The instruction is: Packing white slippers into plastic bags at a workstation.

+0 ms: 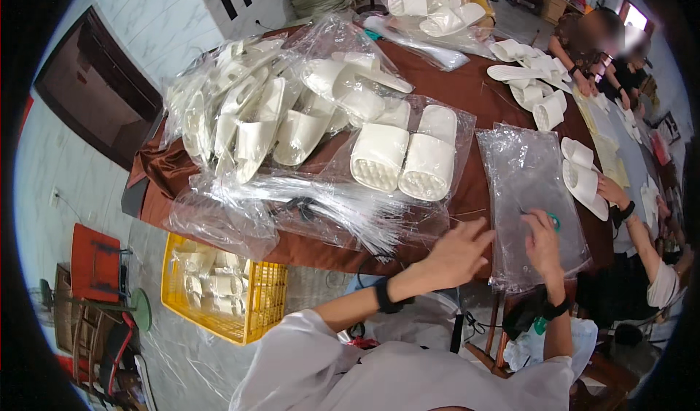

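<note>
Head view, looking down: the right hand [543, 242] lies flat with bent fingers on the stack of clear, flat plastic bags [531, 192], pinching or pressing at the top sheet near a small teal object [555, 222] by its fingertips; whether it has actually lifted a bag cannot be told. The left hand [458, 254] hovers with fingers spread and slack, grasping nothing, just at nine o'clock of the same stack above the brown-clothed table [467, 90].

At eleven o'clock of the hands sits one pair of white foam slippers [405, 156] sealed in a clear bag, soles up. Farther out toward ten o'clock is a heap of bagged white slippers [262, 112], apparently packed already. At one o'clock, loose unbagged white slippers [583, 174] lie beside the stack, and more [532, 83] lie beyond, near another person's hands [612, 192]. Below the table at eight o'clock, a yellow plastic crate [219, 294] holds more slippers. Judging by this, a good share is packed while loose pairs and many empty bags remain.
</note>
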A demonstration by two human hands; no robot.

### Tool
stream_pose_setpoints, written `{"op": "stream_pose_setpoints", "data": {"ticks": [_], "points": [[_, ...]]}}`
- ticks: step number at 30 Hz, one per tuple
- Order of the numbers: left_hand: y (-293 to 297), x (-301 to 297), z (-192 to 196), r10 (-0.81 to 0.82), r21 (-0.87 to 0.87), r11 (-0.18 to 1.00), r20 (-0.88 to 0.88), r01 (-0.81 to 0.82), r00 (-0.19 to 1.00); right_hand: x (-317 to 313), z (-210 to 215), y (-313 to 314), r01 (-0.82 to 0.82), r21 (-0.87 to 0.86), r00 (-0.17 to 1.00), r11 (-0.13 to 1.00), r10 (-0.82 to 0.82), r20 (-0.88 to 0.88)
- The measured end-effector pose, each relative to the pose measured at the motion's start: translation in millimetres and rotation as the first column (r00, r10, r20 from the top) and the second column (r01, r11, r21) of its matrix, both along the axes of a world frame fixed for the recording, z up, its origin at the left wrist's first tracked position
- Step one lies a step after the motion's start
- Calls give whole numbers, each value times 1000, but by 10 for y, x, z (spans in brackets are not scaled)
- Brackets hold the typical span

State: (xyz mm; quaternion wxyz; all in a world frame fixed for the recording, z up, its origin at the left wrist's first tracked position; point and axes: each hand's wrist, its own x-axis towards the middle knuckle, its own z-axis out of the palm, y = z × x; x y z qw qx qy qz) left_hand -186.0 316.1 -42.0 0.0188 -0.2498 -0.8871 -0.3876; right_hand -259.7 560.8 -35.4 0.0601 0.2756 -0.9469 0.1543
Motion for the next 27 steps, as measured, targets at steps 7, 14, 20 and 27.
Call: {"op": "stream_pose_setpoints", "data": {"ticks": [7, 14, 20, 27], "points": [[-1598, 62, 354, 390, -178, 891, -168, -417, 905, 387, 111, -1227, -78, -315, 993, 946, 102, 60], [-2495, 4, 16, 578, -291, 760, -104, -581, 809, 216, -319, -1757, 49, -489, 978, 871, 57, 199], [-2749, -88, -200, 519, 24, 840, 259, -542, 815, 350, 120, -1837, 42, -690, 972, 723, 129, 194], [-2810, -207, 170, 594, 249, 663, 397, -706, 699, 848, 348, -1823, -176, -671, 664, 720, 590, 459]]}}
